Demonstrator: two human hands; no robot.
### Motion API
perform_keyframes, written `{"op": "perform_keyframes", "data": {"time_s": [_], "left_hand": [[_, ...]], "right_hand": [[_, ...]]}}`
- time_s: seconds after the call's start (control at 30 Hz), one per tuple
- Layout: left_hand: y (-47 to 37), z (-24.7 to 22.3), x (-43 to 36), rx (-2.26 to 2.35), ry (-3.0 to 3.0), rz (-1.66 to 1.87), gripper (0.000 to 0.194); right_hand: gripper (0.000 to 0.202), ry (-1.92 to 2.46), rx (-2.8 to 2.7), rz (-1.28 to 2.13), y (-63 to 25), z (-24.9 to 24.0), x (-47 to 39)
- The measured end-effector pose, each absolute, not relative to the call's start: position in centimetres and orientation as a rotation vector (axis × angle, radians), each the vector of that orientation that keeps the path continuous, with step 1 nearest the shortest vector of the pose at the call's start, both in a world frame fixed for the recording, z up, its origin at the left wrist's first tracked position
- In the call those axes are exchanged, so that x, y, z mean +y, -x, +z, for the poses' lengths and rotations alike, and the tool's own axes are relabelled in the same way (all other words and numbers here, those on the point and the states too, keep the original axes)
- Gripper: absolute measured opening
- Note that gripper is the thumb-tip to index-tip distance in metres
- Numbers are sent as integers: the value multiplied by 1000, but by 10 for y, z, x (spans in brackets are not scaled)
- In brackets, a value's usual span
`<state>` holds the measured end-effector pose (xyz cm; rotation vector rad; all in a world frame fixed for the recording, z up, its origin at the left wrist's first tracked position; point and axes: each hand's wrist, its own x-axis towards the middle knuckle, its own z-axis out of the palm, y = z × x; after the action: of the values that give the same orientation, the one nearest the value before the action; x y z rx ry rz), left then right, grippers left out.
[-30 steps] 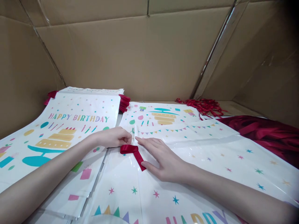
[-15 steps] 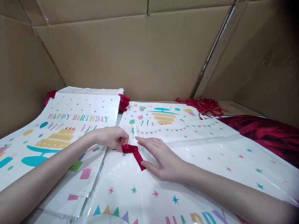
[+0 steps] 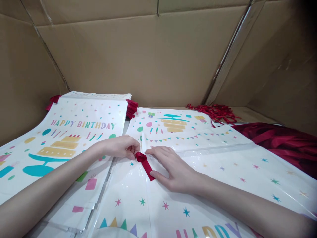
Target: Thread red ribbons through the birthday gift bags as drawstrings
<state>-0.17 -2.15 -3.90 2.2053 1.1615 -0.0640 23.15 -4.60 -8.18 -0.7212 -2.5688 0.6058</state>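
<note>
A short red ribbon [image 3: 148, 169] lies on a glossy white printed sheet [image 3: 198, 211], its upper end curled into a small loop. My left hand [image 3: 123, 147] pinches the loop's left side with bent fingers. From the right, my right hand [image 3: 170, 168] rests on the sheet, fingers spread, its thumb tip touching the ribbon's lower end and its index fingertip just right of the loop. The sheet shows coloured stars, pennants and partial lettering.
At the left lies a stack of "Happy Birthday" sheets [image 3: 85, 114] with red ribbon ends [image 3: 131, 109] at its sides. Thin red cords [image 3: 218, 112] lie behind, and a red ribbon pile [image 3: 284, 142] at the right. Cardboard walls [image 3: 138, 59] rise at the back.
My left hand has moved slightly right, and the ribbon loop has become smaller and shifted right. My right hand has hardly moved.
</note>
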Motion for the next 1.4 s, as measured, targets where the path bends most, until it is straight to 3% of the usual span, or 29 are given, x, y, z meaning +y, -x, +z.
{"op": "perform_keyframes", "data": {"time_s": [0.23, 0.33, 0.77, 1.4], "left_hand": [[-10, -53, -27, 1201, -2355, 133, 18], [-8, -50, -25, 1152, -2285, 84, 12], [-1, -59, -17, 1122, -2257, 135, 4], [-13, -72, -23, 1347, -2778, 109, 15]], "right_hand": [[23, 700, -2582, 564, -231, -84, -46], [21, 696, -2594, 557, -231, -83, -46], [30, 734, -2536, 677, -230, -80, -47], [32, 730, -2547, 669, -229, -83, -46]]}}
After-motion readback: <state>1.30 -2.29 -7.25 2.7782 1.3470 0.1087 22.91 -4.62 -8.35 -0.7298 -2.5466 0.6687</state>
